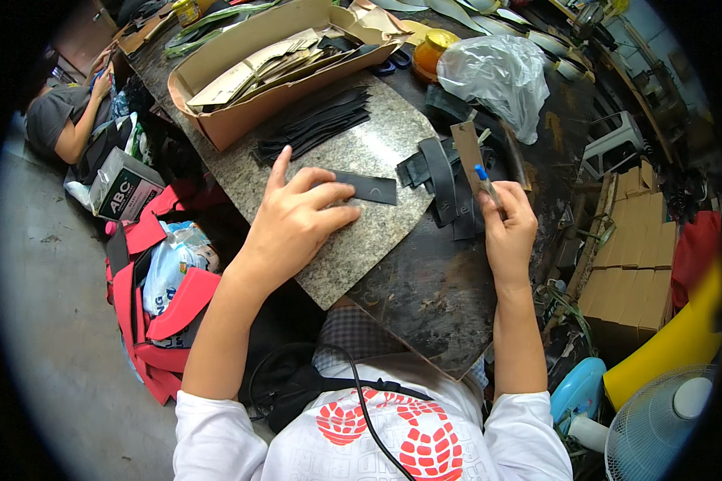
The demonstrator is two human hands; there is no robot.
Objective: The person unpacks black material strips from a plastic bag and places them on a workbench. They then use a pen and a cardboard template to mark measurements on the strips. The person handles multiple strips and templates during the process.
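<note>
My left hand [297,212] lies with its fingers apart on a speckled stone slab [337,264], fingertips against one end of a flat black strip [369,189]. A small pale curved mark shows on that strip. To the right, above the dark table, my right hand [509,228] is closed round a pen [481,172] with a blue end and a narrow tan template strip [465,148]. A stack of black strips [321,124] lies behind my left hand. Between the hands, loose black strips [441,176] overlap at the slab's right edge, some with pale marks.
An open cardboard box [217,124] full of flat templates stands at the back left. Behind my right hand are an orange jar [435,52] and a clear plastic bag [497,76]. Another person [64,120] sits far left. A white fan [658,433] stands at lower right.
</note>
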